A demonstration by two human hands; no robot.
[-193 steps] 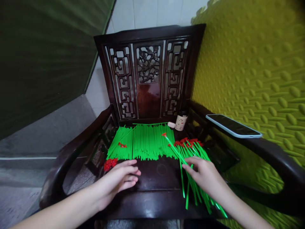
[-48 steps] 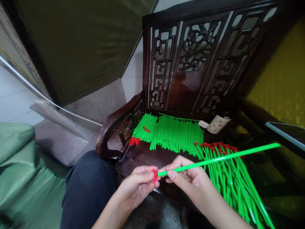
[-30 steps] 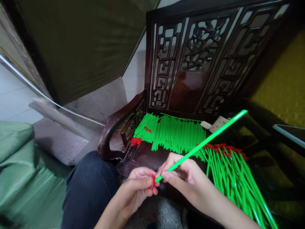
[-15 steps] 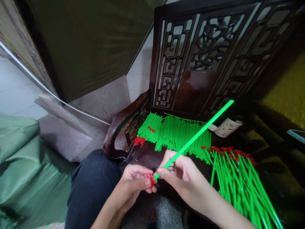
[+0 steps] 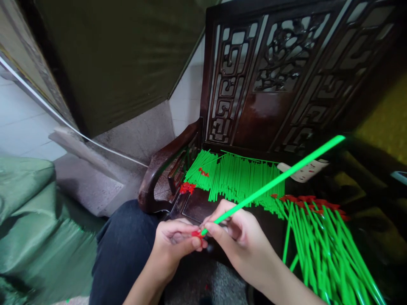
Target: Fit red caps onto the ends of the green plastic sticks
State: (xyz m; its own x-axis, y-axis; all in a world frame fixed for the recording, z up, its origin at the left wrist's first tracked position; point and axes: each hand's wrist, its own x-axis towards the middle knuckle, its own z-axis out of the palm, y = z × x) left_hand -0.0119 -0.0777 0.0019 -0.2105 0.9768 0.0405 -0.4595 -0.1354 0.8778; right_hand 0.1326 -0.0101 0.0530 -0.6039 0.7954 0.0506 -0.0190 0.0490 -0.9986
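My left hand (image 5: pixel 178 243) pinches a small red plastic piece (image 5: pixel 197 234) between thumb and fingers, partly hidden by them. My right hand (image 5: pixel 237 237) is closed on a long green plastic stick (image 5: pixel 270 185) near its lower end. That end meets the red piece; whether it sits inside it I cannot tell. The stick slants up to the right. Behind my hands, many loose green sticks (image 5: pixel 248 176) lie side by side on the wooden seat. Red pieces (image 5: pixel 187 187) lie at their left. To the right is a pile of green sticks with red tips (image 5: pixel 330 245).
A dark carved wooden bench (image 5: pixel 259 116) stands ahead, its curved armrest (image 5: pixel 151 178) on the left. A white patterned cup-like object (image 5: pixel 307 170) lies on the seat. Green cloth (image 5: pixel 34 228) hangs at the lower left, and a white cable (image 5: pixel 79 133) crosses behind.
The green stick has tilted lower, its far end swinging right and slightly down. My left hand has turned a little around the red piece, and both hands keep their grip.
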